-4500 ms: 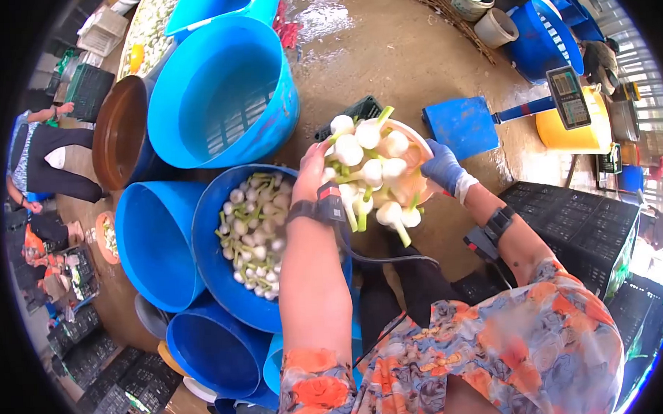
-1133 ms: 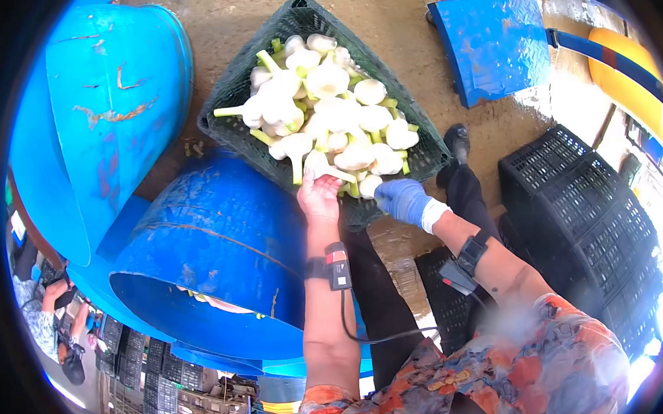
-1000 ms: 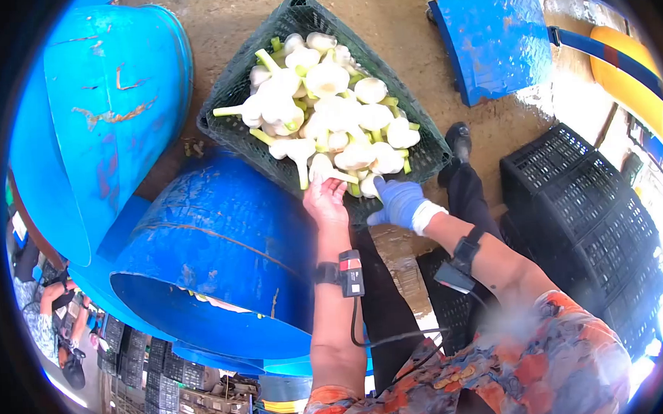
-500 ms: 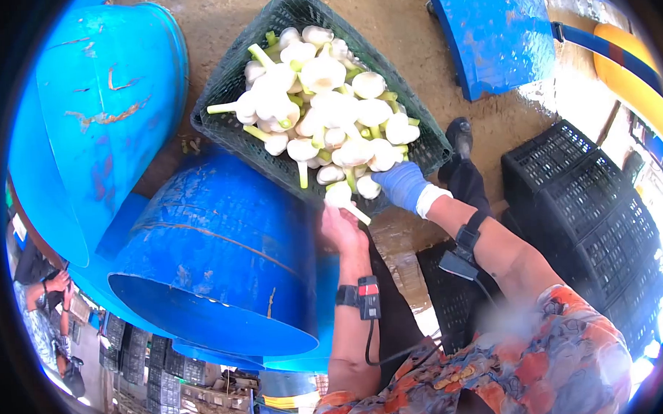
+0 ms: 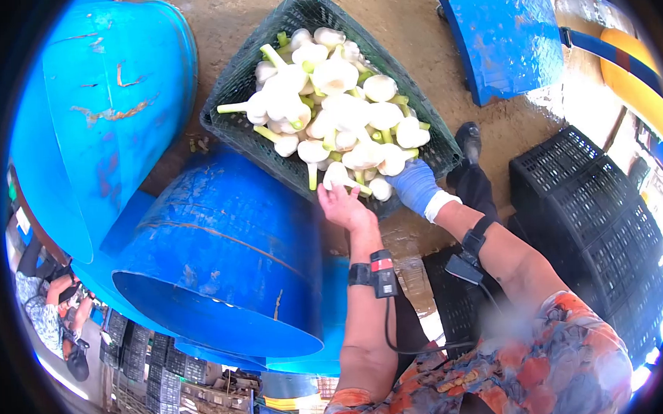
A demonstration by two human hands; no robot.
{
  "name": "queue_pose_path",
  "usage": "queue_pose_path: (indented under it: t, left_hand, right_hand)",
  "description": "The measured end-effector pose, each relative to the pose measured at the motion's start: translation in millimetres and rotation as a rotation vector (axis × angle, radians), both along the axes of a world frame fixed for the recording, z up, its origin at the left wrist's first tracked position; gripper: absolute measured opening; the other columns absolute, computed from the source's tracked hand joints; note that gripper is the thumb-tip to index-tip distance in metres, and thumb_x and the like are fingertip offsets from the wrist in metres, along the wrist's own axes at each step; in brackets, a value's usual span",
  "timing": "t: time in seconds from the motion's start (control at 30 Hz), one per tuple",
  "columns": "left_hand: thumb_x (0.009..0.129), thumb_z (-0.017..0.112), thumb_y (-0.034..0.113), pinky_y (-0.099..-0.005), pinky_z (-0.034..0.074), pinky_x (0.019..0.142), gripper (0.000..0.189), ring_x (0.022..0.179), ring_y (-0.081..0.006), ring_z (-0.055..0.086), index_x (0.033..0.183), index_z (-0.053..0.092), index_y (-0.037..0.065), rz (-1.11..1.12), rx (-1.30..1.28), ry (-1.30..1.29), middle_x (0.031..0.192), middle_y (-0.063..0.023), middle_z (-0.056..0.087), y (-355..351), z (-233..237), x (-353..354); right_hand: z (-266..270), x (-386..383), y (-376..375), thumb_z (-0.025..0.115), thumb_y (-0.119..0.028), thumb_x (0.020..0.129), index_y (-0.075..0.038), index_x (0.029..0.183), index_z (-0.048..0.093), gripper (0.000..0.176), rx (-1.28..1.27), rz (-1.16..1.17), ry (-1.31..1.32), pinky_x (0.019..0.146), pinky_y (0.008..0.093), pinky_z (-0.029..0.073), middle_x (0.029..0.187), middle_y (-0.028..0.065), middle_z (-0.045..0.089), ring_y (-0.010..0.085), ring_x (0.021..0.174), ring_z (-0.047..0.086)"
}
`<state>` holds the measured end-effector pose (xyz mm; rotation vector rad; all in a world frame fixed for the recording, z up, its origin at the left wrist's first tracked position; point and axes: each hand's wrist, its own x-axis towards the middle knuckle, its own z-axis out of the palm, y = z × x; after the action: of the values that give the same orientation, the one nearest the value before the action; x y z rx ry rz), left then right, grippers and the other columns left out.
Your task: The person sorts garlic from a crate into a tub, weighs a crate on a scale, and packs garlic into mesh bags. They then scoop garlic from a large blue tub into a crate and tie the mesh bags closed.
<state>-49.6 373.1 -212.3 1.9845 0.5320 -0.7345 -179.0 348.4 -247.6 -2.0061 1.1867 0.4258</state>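
Note:
A green plastic crate is heaped with white garlic bulbs on short green stems. My left hand, bare, is at the crate's near edge with the palm up and the fingers apart. Just above its fingertips lies a garlic bulb with a cut stem, resting against the heap. My right hand wears a blue glove and presses into the crate's near right corner beside the bulbs. Its fingers look curled, with the tips hidden among the bulbs, so what they hold does not show.
Blue plastic barrels lie left of the crate, a lighter blue one farther over. Black crates are stacked at the right. A blue plastic seat stands at the back right. Another person is at the lower left.
My left hand has opened from the garlic bulb, which now lies higher against the heap. My right hand stays at the corner. The whole view has shifted slightly.

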Motion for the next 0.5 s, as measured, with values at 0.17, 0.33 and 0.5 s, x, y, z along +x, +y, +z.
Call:
queue_pose_path:
  t: [0.17, 0.33, 0.5]
  left_hand:
    - [0.089, 0.056, 0.004, -0.0269, 0.049, 0.061, 0.03, 0.084, -0.0175, 0.061, 0.116, 0.049, -0.005, -0.033, -0.066, -0.021, 0.106, -0.0126, 0.06, 2.9, -11.9, 9.2]
    - [0.091, 0.054, 0.008, -0.0295, 0.048, 0.074, 0.02, 0.09, -0.0188, 0.055, 0.108, 0.055, -0.003, 0.312, -0.167, 0.075, 0.102, -0.0096, 0.056, 4.3, -4.1, 5.4]
    - [0.091, 0.057, 0.03, -0.0248, 0.045, 0.063, 0.038, 0.079, -0.0138, 0.054, 0.119, 0.052, 0.004, -0.055, -0.022, -0.171, 0.092, -0.0046, 0.056, -5.7, 55.7, 13.2]
  right_hand:
    - [-5.7, -4.0, 2.4, 0.055, -0.018, 0.079, -0.016, 0.106, 0.062, 0.028, -0.035, 0.038, -0.06, 0.077, 0.0406, 0.048, 0.102, 0.0109, 0.063, 0.0294, 0.091, 0.062]
    - [1.6, -5.8, 3.5, 0.056, -0.015, 0.077, -0.014, 0.106, 0.061, 0.029, -0.021, -0.029, -0.021, 0.078, 0.0404, 0.047, 0.102, 0.01, 0.062, 0.0282, 0.094, 0.061]
    - [49.8, -16.0, 0.7, 0.06, -0.018, 0.072, -0.011, 0.101, 0.062, 0.029, -0.191, -0.042, -0.084, 0.091, 0.0412, 0.039, 0.105, 0.0082, 0.061, 0.0246, 0.104, 0.055]
